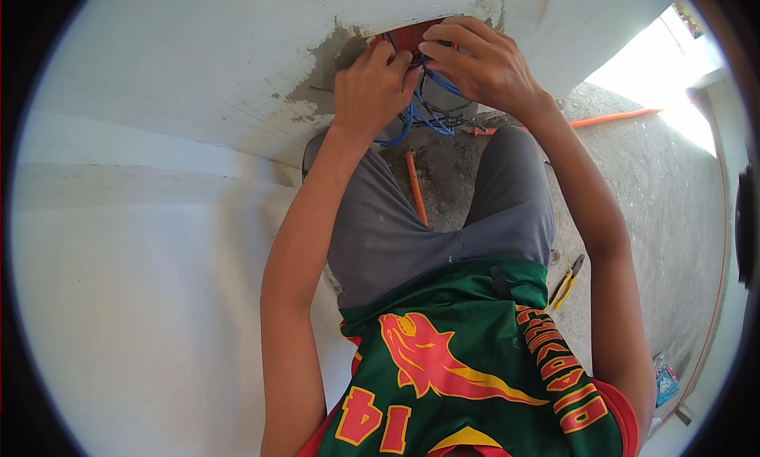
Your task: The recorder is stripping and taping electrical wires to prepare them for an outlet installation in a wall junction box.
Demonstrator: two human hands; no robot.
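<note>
A red box (407,37) is set into the wall, with rough patched cement around it. Blue and black electrical wires (442,83) hang from it in a loose bundle toward the floor. My left hand (374,91) is closed at the left side of the box, thumb and fingers pinching wires. From the right, my right hand (484,68) reaches the box opening, its fingers bent and closed around the wires near my left fingertips. The fingers hide the exact spot where the wires are gripped.
An orange conduit (617,117) runs along the concrete floor at right, and a short orange pipe (416,189) stands between my legs. Pliers with yellow handles (565,284) lie right of my hip. A blue packet (666,380) lies farther right. White wall (150,259) borders my left.
</note>
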